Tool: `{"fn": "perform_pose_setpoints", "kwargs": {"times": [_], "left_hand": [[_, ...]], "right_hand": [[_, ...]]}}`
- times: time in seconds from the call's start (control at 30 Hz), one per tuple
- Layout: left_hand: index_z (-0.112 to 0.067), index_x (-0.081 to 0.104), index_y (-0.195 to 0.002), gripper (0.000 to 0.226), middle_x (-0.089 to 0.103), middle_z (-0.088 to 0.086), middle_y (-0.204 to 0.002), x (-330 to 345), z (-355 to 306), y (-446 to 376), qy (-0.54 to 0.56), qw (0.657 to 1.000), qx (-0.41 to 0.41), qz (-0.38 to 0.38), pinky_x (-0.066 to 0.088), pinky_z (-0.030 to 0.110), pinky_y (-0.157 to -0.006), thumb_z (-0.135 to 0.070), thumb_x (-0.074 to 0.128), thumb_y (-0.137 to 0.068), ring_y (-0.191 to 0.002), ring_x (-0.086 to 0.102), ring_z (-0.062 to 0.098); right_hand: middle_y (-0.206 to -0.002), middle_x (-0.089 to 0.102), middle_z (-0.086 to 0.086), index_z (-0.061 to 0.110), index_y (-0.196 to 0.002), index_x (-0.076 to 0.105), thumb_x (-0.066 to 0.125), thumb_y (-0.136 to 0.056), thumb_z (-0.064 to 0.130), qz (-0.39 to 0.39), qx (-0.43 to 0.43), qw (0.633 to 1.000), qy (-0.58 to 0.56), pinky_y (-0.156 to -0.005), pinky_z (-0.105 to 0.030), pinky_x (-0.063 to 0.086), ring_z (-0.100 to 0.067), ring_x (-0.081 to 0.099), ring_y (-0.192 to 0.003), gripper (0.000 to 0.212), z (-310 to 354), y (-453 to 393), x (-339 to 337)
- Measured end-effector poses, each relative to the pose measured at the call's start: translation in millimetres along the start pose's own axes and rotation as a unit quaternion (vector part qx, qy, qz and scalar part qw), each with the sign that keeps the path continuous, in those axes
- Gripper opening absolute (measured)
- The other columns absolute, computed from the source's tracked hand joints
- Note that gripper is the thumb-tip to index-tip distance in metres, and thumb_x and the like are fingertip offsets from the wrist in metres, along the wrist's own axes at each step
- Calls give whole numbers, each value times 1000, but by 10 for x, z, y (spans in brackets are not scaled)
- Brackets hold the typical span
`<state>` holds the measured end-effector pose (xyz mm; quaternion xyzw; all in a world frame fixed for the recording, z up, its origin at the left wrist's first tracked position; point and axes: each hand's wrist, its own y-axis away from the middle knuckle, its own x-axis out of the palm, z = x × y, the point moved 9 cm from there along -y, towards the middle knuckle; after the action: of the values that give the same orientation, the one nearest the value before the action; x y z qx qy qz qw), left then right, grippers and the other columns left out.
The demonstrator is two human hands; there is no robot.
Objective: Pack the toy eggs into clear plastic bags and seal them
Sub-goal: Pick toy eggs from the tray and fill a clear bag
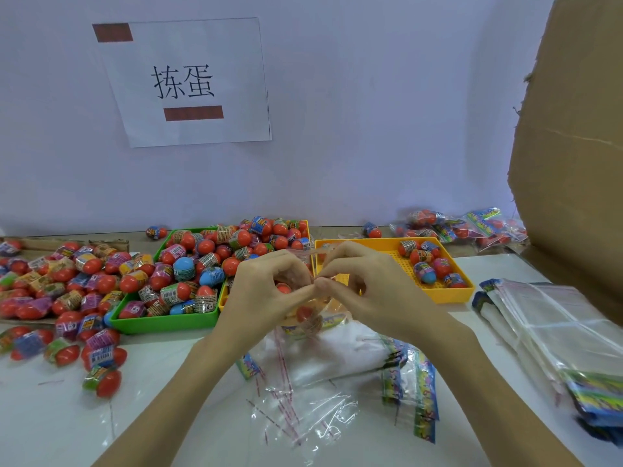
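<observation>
Above the white desk (188, 416), both hands' fingers (296, 293) are pinching a clear plastic bag (312, 318); loose red toy eggs (60, 284) are crowding its left edge, a tall brown cardboard box (573, 146) its right.

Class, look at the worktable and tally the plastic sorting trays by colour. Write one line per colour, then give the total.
Green trays: 1
Yellow trays: 2
Total: 3
</observation>
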<state>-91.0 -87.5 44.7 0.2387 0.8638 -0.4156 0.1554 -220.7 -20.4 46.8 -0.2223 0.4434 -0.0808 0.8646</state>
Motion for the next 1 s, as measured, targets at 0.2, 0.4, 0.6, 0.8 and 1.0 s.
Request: {"fn": "perform_pose_setpoints", "kwargs": {"times": [0.2,0.4,0.6,0.8,1.0], "left_hand": [[-11,75,-79,26,72,-3,-81,-6,17,-6,11,1000,-11,5,59,38,-71,-36,80,-85,-75,69,18],[-12,76,-80,25,72,-5,-81,-19,-3,-1,7,1000,-5,0,60,34,-71,-37,79,-85,-76,70,18],[-11,77,-83,23,72,-6,-79,6,-2,-1,6,1000,-4,1,60,31,-69,-34,79,-88,-74,70,16],[-12,78,-85,8,73,-4,-79,-14,88,0,6,1000,-28,2,59,40,-72,-15,85,-88,-75,70,19],[-13,78,-87,10,73,-9,-80,32,101,16,-10,1000,-24,18,59,34,-71,-13,88,-85,-75,69,15]], "right_hand": [[-111,64,11,19,-100,78,70,-101,24,-36,-21,999,11,-67,-20,49,-13,61,-60,10,69,5,-42],[-88,64,13,20,-94,73,63,-104,33,-20,-13,998,59,-59,-13,34,2,56,-63,20,61,6,-2],[-83,64,16,18,-97,67,60,-106,33,-3,-10,1000,28,-58,-8,38,6,60,-66,19,31,19,55],[-92,71,10,23,-113,59,58,-107,36,-13,17,994,-108,-44,-31,46,-22,64,-50,14,-9,14,99],[-77,75,6,32,-118,40,46,-110,44,27,19,995,-91,-47,-28,42,-12,54,-43,15,-15,26,203]]}}
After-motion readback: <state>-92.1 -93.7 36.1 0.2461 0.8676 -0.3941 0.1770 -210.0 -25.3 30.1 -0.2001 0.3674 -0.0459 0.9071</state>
